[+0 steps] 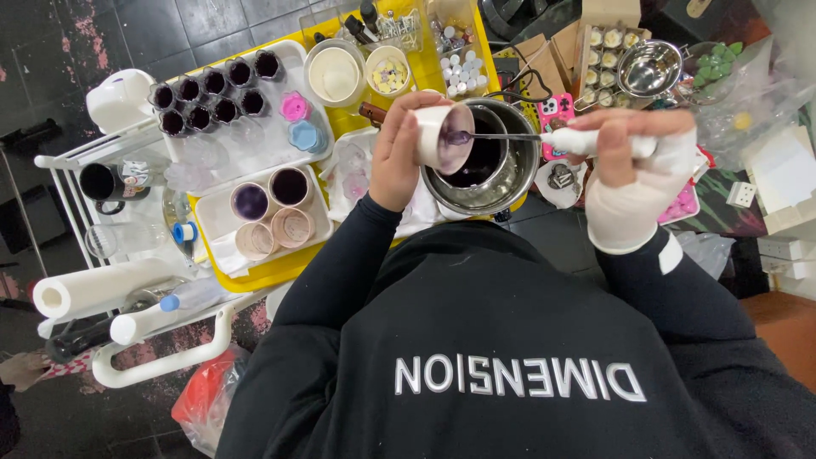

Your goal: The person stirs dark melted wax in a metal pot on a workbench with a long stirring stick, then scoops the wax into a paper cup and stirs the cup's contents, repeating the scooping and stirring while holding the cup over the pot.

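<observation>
Head view looks down on the left hand (398, 153), whose grip is clenched round a small white cup (442, 134) tipped on its side over a steel pot (493, 166) of dark liquid. The right hand (633, 174), in a white glove, grasps the white handle of a spoon (510, 136), its tip inside the cup's mouth with a purple blob on it. Judged from this, the work goes best with the cup kept above the pot so drips fall back in, and the spoon drawn slowly. Room is tight: a tray (223, 223) of filled cups sits just left, a yellow table (272, 274) edge is near the body, and clutter crowds the right.
</observation>
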